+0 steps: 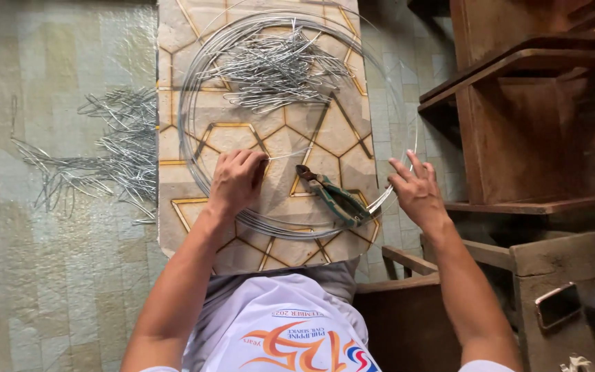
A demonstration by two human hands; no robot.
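A large coil of silver wire [194, 76] lies on a beige board with a hexagon pattern [342, 138]. My left hand [237, 180] is closed around the free end of the wire, which sticks out to the right of my fingers. My right hand [416, 189] hovers at the coil's right edge with its fingers spread, touching or nearly touching the wire strands. Green-handled pliers [332, 196] lie on the board between my hands. A heap of bent wire pieces [277, 69] sits inside the coil at the far side.
Another pile of bent wire pieces [105, 155] is scattered on the tiled floor left of the board. Dark wooden furniture with shelves [518, 103] stands at the right. A phone [558, 305] rests on a wooden surface at the lower right.
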